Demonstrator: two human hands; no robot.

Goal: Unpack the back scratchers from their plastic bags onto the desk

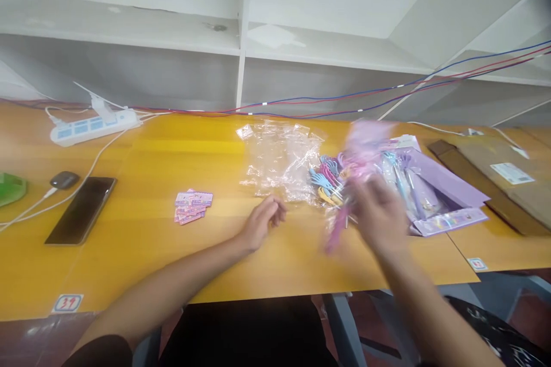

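Observation:
My left hand (263, 221) rests on the yellow table with its fingers curled, just below a spread of clear plastic bags (278, 160). What it holds, if anything, is too small to make out. My right hand (379, 212), blurred by motion, is closed on a pink and purple item in clear wrapping (365, 146), whose purple end hangs down to the left. Beside it lies a pile of blue, pink and yellow hand-shaped pieces (325, 178). Right of that hand, a lilac box (447, 178) lies open with wrapped blue and purple pieces at it.
Small pink cards (192, 207) lie left of my left hand. Farther left are a phone (81, 210), a black device (64, 179), a power strip (94, 127) and a green object (11, 188). Brown cardboard (499, 178) is at the right. Cables run along the back below white shelves.

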